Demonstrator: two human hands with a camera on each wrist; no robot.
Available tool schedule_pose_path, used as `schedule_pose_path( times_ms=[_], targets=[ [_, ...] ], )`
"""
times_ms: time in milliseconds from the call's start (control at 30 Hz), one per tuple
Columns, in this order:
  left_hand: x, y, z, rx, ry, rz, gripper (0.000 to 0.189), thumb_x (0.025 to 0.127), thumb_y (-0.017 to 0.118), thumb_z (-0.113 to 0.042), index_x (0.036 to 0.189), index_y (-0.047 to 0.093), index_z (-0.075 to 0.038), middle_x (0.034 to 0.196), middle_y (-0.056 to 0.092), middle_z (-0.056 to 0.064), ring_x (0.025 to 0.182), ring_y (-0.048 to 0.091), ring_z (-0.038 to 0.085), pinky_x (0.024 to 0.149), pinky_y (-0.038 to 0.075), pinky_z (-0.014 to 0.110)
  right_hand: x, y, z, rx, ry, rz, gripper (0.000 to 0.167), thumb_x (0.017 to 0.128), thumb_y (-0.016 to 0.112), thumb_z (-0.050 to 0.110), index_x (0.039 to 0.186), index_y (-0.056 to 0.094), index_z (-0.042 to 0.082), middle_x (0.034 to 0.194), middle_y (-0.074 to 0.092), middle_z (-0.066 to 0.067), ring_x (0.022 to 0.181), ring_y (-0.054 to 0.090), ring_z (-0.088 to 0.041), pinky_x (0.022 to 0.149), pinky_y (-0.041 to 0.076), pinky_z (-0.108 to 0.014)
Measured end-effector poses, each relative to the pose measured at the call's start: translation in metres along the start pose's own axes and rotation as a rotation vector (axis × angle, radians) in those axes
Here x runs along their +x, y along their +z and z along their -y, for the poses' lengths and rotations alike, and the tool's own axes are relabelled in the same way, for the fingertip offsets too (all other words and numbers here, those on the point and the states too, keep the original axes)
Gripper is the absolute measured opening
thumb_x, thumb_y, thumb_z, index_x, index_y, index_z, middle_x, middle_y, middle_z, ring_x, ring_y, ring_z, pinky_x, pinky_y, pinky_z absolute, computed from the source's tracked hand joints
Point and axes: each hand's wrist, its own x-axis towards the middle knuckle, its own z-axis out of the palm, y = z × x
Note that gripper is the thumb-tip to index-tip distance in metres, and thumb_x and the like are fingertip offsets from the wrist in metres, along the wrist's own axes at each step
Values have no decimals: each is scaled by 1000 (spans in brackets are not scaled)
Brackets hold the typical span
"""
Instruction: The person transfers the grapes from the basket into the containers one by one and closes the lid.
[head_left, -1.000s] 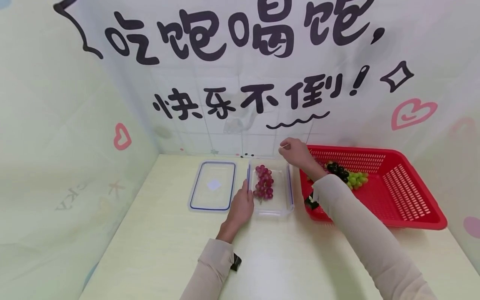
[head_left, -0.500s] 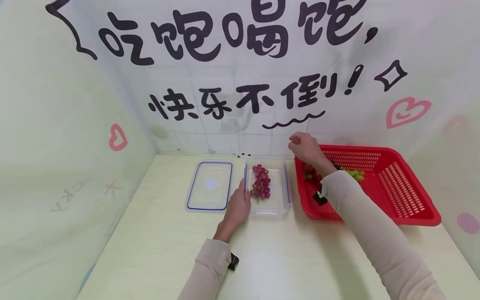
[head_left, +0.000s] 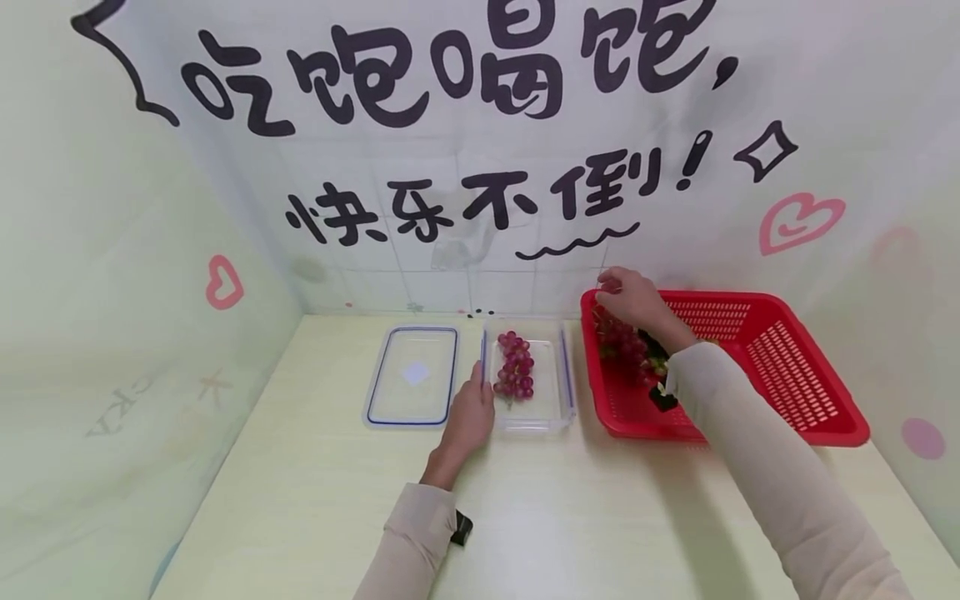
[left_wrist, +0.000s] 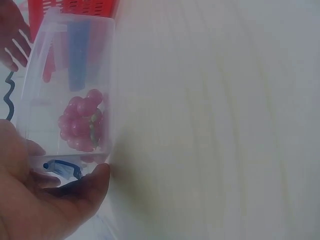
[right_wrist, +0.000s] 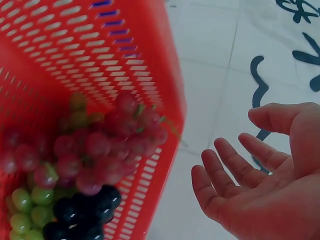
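Observation:
My left hand [head_left: 471, 414] holds the left side of a clear plastic food container [head_left: 555, 425]. In the left wrist view the thumb lies low at its corner and the fingers lie higher along the side. A bunch of red grapes [head_left: 514, 367] lies inside the container. My right hand [head_left: 637, 302] hovers over the back left corner of a red plastic basket [head_left: 828, 433]. Its fingers are loosely bent and hold nothing in the right wrist view. Near it in the basket are red grapes [right_wrist: 95, 155], black grapes [right_wrist: 82, 215] and green grapes [right_wrist: 30, 210].
A clear lid [head_left: 411, 392] with a blue seal lies flat to the left of the container. The pale table [head_left: 300, 500] ends at a printed cloth wall [head_left: 337, 275] behind and to the sides. My right sleeve [head_left: 772, 467] crosses over the basket's front rim.
My right hand has moved right, away from above the container's back right corner, to over the basket. My left hand stays at the container. The head view has shifted slightly.

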Motion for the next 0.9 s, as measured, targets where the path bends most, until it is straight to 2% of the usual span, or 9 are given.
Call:
schedule_pose_path(
  times_ms=[233,533,700,900],
  targets=[
    [0,0,2,7,19,-3,52,107,37,-14,154,25,5,112,62,24,85,59,27,81,52,45,-1,-7,-21,0,29,38,51,99,53,19,144,42,-2,142,46,-27,126,47,-43,102,46,-55],
    [1,-1,2,-3,5,1,52,108,36,-15,155,24,3,120,61,26,86,59,27,83,52,45,-6,-19,-39,-9,46,65,51,100,54,17,145,40,-3,142,45,-29,123,49,-45,100,46,-57],
    [2,-1,1,-10,6,5,52,108,37,-15,155,24,3,123,60,26,91,59,27,87,52,46,-8,-22,-50,-9,50,82,52,98,58,15,143,41,-5,142,44,-31,123,48,-46,100,46,-58],
    [1,-1,1,-7,14,4,52,107,37,-14,154,24,4,125,59,27,99,61,31,89,52,48,-12,-24,-63,-9,117,137,60,94,64,15,146,39,-4,143,42,-31,124,46,-49,101,43,-61]
  ],
)
